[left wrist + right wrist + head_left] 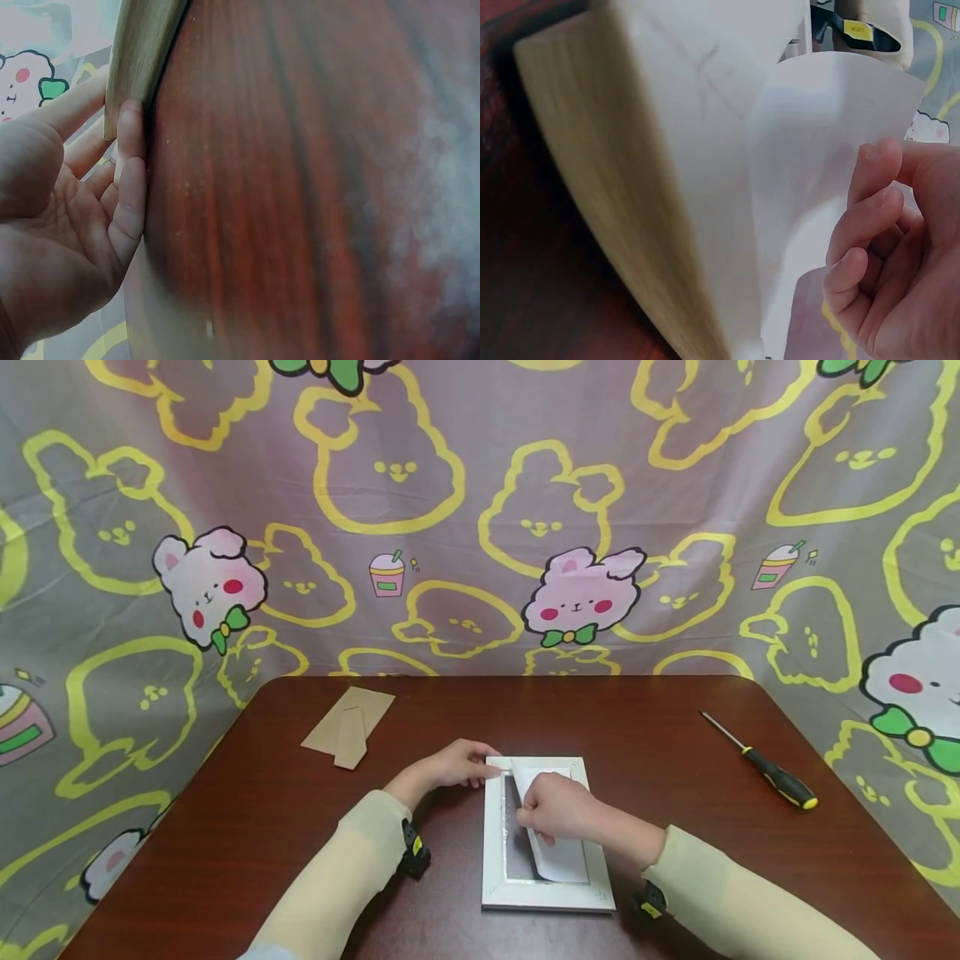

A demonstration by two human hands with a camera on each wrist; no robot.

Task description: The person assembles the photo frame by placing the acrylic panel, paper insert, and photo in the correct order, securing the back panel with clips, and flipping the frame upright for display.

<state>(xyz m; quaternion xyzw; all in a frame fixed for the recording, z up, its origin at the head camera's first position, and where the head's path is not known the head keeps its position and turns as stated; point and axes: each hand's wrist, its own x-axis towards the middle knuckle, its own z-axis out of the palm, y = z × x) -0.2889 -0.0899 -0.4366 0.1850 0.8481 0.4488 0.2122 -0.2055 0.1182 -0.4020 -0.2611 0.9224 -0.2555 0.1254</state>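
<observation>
A white picture frame (496,860) lies on the table with a white paper sheet (566,860) in its opening. The right hand (562,807) pinches the sheet's left edge and lifts it, so the sheet bends and a grey area shows beneath. In the right wrist view the fingers of the right hand (889,240) curl at the edge of the curved sheet (810,142). The left hand (459,764) holds the frame's upper left corner; in the left wrist view the left hand (82,202) has its fingers around the wooden frame edge (139,60).
A brown backing board (330,727) with a stand leg (351,739) lies at the back left of the table (645,727). A screwdriver (772,774) with a black and yellow handle lies at the right. A patterned curtain (465,552) hangs behind.
</observation>
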